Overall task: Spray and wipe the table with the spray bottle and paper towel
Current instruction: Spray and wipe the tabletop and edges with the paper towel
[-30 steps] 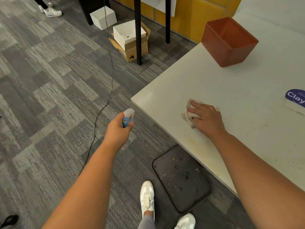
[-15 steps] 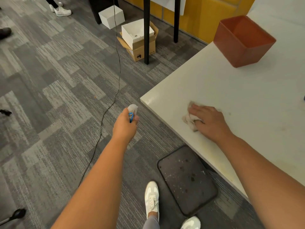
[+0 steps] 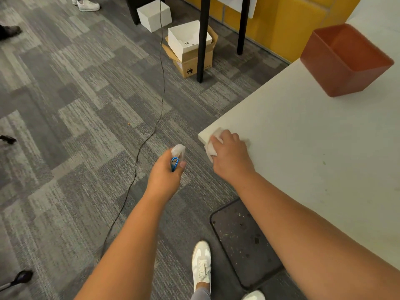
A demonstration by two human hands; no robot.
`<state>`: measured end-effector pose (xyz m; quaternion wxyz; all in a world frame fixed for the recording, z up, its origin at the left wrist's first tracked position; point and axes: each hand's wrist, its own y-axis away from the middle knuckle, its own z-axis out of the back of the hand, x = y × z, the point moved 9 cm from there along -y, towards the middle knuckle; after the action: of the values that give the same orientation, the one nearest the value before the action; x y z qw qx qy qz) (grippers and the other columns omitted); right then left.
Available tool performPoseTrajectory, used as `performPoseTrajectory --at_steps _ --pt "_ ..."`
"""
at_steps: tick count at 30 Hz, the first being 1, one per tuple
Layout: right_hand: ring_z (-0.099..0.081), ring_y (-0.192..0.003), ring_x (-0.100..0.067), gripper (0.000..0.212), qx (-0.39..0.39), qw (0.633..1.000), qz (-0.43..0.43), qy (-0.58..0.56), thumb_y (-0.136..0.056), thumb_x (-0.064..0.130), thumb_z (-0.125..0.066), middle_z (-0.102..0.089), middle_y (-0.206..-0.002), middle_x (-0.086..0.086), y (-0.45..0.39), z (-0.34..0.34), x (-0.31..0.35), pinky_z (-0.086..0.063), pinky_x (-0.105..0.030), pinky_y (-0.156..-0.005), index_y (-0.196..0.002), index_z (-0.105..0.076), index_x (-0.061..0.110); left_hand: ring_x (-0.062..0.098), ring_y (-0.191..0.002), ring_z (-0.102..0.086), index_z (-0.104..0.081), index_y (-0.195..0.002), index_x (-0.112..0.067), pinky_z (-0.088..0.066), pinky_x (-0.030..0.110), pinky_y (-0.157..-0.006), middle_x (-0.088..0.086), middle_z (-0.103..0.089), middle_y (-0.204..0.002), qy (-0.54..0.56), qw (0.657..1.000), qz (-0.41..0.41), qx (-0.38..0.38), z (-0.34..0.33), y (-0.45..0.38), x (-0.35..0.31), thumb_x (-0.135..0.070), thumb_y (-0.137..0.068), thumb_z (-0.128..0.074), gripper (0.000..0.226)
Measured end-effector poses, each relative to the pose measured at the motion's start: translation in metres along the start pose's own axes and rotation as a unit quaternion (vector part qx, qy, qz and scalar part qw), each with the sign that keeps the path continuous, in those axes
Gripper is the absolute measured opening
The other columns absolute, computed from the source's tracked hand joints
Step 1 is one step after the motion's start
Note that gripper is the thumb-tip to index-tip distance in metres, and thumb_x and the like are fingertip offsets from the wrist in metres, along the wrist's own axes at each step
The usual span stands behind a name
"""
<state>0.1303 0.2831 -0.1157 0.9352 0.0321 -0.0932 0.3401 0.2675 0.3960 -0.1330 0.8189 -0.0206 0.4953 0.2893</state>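
Paper towel (image 3: 213,146) lies crumpled at the bench (image 3: 303,148) corner, where our right hand (image 3: 230,158) presses it flat. Our left hand (image 3: 165,175) grips the spray bottle (image 3: 178,155) above the floor.

White table (image 3: 303,148), rust-red bin (image 3: 337,68), grey striped-patchwork carpet (image 3: 75,126), yellow wall (image 3: 292,24).

Right hand (image 3: 230,158) on paper towel (image 3: 211,148), at near-left corner of table (image 3: 303,137). Left hand (image 3: 165,176) just left of that corner, over carpet (image 3: 75,126), around spray bottle (image 3: 178,153). Bin (image 3: 346,59) on table, far right. Mat (image 3: 244,241) on floor below table edge. Stacked boxes (image 3: 188,48) beyond, beside a post (image 3: 202,40). Cable (image 3: 151,131) across carpet, left of hands.
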Motion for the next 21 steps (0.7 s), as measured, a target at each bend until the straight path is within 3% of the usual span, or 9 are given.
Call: performPoseTrajectory --at_steps 6,12,16,21 --pt "-0.041 -0.102 -0.027 0.045 -0.003 1.000 0.007 0.024 -0.077 0.024 -0.063 -0.043 -0.121 -0.009 -0.037 0.000 0.021 -0.038 -0.038 -0.078 -0.120 -0.054 0.015 0.006 -0.060 -0.040 -0.052 -0.114 -0.024 -0.035 0.024 -0.056 -0.008 -0.047 -0.077 0.009 1.000 0.007 -0.009 0.018 -0.007 0.008 -0.024 -0.099 -0.054 0.015" --pt "-0.044 -0.090 -0.029 0.053 -0.023 0.998 0.041 0.041 -0.069 0.017 -0.070 -0.049 -0.110 -0.012 0.005 0.004 0.008 -0.035 -0.035 -0.065 -0.120 -0.054 0.010 0.013 -0.061 -0.038 -0.053 -0.111 -0.022 -0.036 0.030 -0.057 0.002 -0.048 -0.078 0.013 1.000 0.021 -0.011 0.029 -0.014 0.018 -0.025 -0.099 -0.054 0.013" --pt "-0.043 -0.087 -0.028 0.061 -0.023 0.997 0.033 0.069 -0.064 0.017 -0.072 -0.050 -0.108 -0.011 0.009 0.001 0.008 -0.033 -0.034 -0.064 -0.122 -0.052 0.009 0.017 -0.062 -0.038 -0.054 -0.110 -0.020 -0.036 0.035 -0.057 0.005 -0.045 -0.076 0.019 0.999 0.027 -0.010 0.032 -0.016 0.020 -0.024 -0.098 -0.054 0.012" --pt "-0.043 -0.093 -0.027 0.052 -0.013 0.996 0.011 0.090 -0.070 0.017 -0.068 -0.047 -0.111 -0.010 -0.042 -0.004 0.032 -0.039 -0.036 -0.072 -0.119 -0.052 0.010 0.015 -0.063 -0.040 -0.055 -0.111 -0.023 -0.039 0.035 -0.059 0.003 -0.048 -0.077 0.019 1.000 0.017 -0.009 0.034 -0.014 0.019 -0.025 -0.098 -0.055 0.013"
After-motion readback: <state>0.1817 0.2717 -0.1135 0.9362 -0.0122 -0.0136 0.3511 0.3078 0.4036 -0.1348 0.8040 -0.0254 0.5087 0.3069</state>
